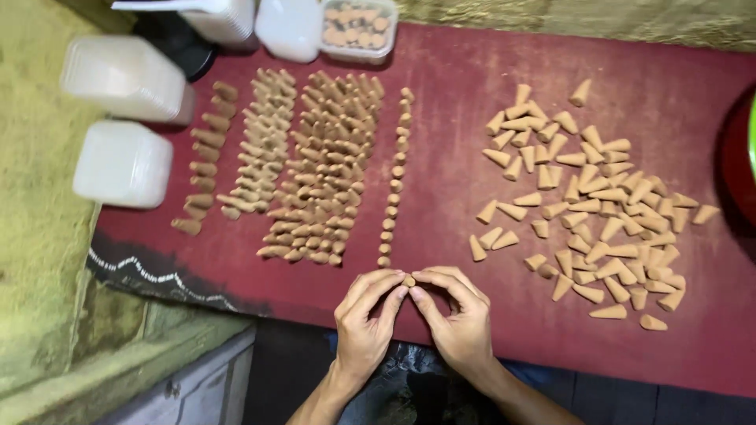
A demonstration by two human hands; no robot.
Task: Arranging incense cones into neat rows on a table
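A small tan cone (409,280), matte and clay-like, sits pinched between the fingertips of both hands at six o'clock on the red cloth (457,118). The left hand (364,319) and right hand (457,315) are each curled nearly shut around it, thumbs and forefingers meeting. At twelve o'clock from it runs a single-file row of cones (394,177); packed rows (323,165) lie at eleven, a loose heap (598,212) at two. Frosted plastic boxes (122,118), apparently lidded, stand at ten o'clock.
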